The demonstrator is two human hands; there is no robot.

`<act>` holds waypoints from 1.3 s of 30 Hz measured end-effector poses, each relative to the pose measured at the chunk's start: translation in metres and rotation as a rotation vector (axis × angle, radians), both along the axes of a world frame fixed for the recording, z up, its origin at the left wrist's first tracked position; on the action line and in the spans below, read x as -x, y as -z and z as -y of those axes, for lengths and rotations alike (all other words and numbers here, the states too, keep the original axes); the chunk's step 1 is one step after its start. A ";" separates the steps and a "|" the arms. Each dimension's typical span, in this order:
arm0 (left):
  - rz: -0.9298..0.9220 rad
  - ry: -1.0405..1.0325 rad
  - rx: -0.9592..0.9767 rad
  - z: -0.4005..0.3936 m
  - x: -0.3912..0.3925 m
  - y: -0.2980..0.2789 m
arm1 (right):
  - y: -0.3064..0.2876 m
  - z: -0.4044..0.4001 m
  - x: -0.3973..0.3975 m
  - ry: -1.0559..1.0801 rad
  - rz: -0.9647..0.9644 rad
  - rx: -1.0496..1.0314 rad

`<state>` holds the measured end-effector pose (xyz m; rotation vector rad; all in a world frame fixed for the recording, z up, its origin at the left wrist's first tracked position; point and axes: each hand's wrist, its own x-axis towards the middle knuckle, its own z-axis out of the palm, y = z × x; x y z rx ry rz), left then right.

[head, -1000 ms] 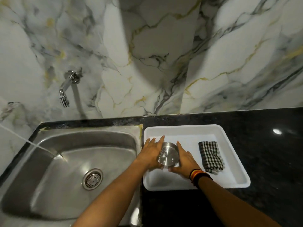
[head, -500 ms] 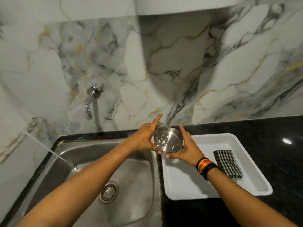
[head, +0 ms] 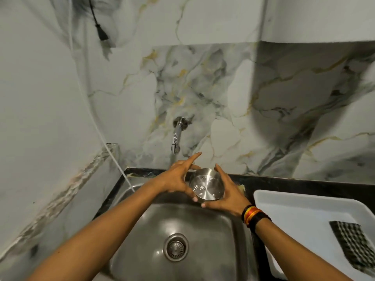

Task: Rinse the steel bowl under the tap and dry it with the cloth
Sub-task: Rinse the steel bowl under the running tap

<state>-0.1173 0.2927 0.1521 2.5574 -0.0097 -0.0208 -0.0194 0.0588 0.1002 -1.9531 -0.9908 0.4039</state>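
bowl: steel bowl (head: pixel 207 183) held over sink (head: pixel 142 230), mouth tilted toward camera, white specks inside
grip: left hand (head: pixel 176 180) and right hand (head: pixel 225 194) clamped on opposite sides
tap: tap (head: pixel 176 140) up-left of bowl, nearer left hand; probably shift bowl left
cloth: cloth (head: pixel 354 243) in tray (head: pixel 284 201), right, untouched

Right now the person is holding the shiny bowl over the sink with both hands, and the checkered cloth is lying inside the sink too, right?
Not quite. In the head view the checkered cloth lies in the white tray beside the sink, not inside it. The left hand and right hand do hold the bowl over the sink.
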 end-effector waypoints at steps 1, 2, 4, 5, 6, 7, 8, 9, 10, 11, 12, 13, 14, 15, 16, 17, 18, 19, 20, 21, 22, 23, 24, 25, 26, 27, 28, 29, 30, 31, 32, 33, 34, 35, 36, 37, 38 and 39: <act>0.006 -0.006 -0.029 -0.008 0.002 0.000 | 0.000 -0.009 0.002 -0.001 0.006 -0.009; 0.020 -0.010 -0.072 -0.015 0.004 0.000 | -0.001 -0.017 0.002 0.003 0.015 -0.014; 0.078 -0.012 -0.166 -0.030 0.004 -0.003 | -0.002 -0.030 0.002 0.028 0.020 -0.032; 0.132 -0.029 -0.199 -0.038 0.004 -0.005 | -0.003 -0.036 0.000 0.052 0.009 -0.049; 0.212 -0.072 -0.212 -0.044 0.005 -0.005 | -0.002 -0.041 -0.002 0.081 -0.013 -0.069; 0.316 -0.149 -0.197 -0.049 0.005 -0.004 | -0.001 -0.045 -0.004 0.113 -0.040 -0.092; 0.436 -0.257 -0.161 -0.053 0.003 -0.001 | 0.001 -0.048 -0.005 0.140 -0.062 -0.108; 0.547 -0.369 -0.126 -0.054 -0.001 0.002 | 0.003 -0.051 -0.006 0.159 -0.074 -0.112; 0.616 -0.458 -0.117 -0.055 -0.008 0.005 | 0.007 -0.054 -0.006 0.167 -0.077 -0.103; 0.629 -0.514 -0.142 -0.055 -0.017 0.008 | 0.010 -0.058 -0.006 0.169 -0.077 -0.088; 0.593 -0.538 -0.183 -0.055 -0.029 0.010 | 0.015 -0.063 -0.004 0.167 -0.076 -0.073; 0.536 -0.539 -0.226 -0.055 -0.041 0.012 | 0.019 -0.068 -0.003 0.164 -0.077 -0.062; 0.488 -0.534 -0.261 -0.054 -0.052 0.012 | 0.024 -0.072 -0.002 0.159 -0.077 -0.054; 0.456 -0.532 -0.286 -0.055 -0.062 0.012 | 0.028 -0.077 -0.001 0.152 -0.077 -0.047; 0.437 -0.535 -0.304 -0.057 -0.071 0.012 | 0.031 -0.082 -0.001 0.147 -0.076 -0.042; 0.433 -0.540 -0.314 -0.058 -0.078 0.013 | 0.033 -0.086 -0.002 0.148 -0.075 -0.039; 0.444 -0.551 -0.316 -0.060 -0.083 0.015 | 0.034 -0.090 -0.003 0.152 -0.075 -0.034; 0.467 -0.565 -0.314 -0.061 -0.086 0.017 | 0.034 -0.094 -0.005 0.156 -0.072 -0.028; 0.494 -0.579 -0.303 -0.062 -0.088 0.020 | 0.035 -0.097 -0.008 0.157 -0.068 -0.021; 0.521 -0.589 -0.286 -0.063 -0.090 0.023 | 0.036 -0.100 -0.010 0.159 -0.061 -0.014; 0.543 -0.592 -0.265 -0.063 -0.091 0.026 | 0.038 -0.102 -0.012 0.160 -0.056 -0.007; 0.551 -0.589 -0.241 -0.063 -0.092 0.028 | 0.040 -0.104 -0.014 0.162 -0.052 0.001; 0.545 -0.580 -0.220 -0.063 -0.092 0.028 | 0.041 -0.106 -0.015 0.164 -0.048 0.005; 0.525 -0.568 -0.205 -0.065 -0.091 0.028 | 0.043 -0.109 -0.015 0.163 -0.048 0.011; 0.502 -0.547 -0.198 -0.068 -0.090 0.026 | 0.044 -0.112 -0.015 0.161 -0.051 0.016; 0.488 -0.517 -0.192 -0.072 -0.089 0.026 | 0.045 -0.115 -0.015 0.157 -0.053 0.020; 0.479 -0.480 -0.176 -0.075 -0.087 0.025 | 0.045 -0.118 -0.014 0.153 -0.052 0.025; 0.473 -0.440 -0.153 -0.079 -0.086 0.024 | 0.045 -0.121 -0.015 0.149 -0.047 0.029; 0.467 -0.406 -0.131 -0.082 -0.085 0.024 | 0.044 -0.124 -0.016 0.145 -0.042 0.032; 0.458 -0.380 -0.115 -0.085 -0.084 0.023 | 0.043 -0.126 -0.017 0.141 -0.039 0.033; 0.449 -0.361 -0.105 -0.086 -0.083 0.022 | 0.042 -0.129 -0.018 0.139 -0.035 0.032; 0.438 -0.348 -0.100 -0.087 -0.082 0.021 | 0.042 -0.130 -0.018 0.136 -0.030 0.032; 0.428 -0.338 -0.100 -0.088 -0.081 0.020 | 0.041 -0.132 -0.019 0.132 -0.024 0.035; 0.419 -0.331 -0.104 -0.088 -0.080 0.019 | 0.041 -0.134 -0.020 0.127 -0.020 0.041; 0.412 -0.327 -0.116 -0.088 -0.080 0.018 | 0.041 -0.136 -0.020 0.123 -0.016 0.049; 0.404 -0.320 -0.138 -0.088 -0.079 0.017 | 0.041 -0.138 -0.021 0.127 -0.016 0.050; 0.396 -0.314 -0.170 -0.088 -0.079 0.016 | 0.040 -0.141 -0.022 0.142 -0.022 0.043; 0.390 -0.310 -0.204 -0.089 -0.078 0.016 | 0.039 -0.144 -0.023 0.164 -0.030 0.031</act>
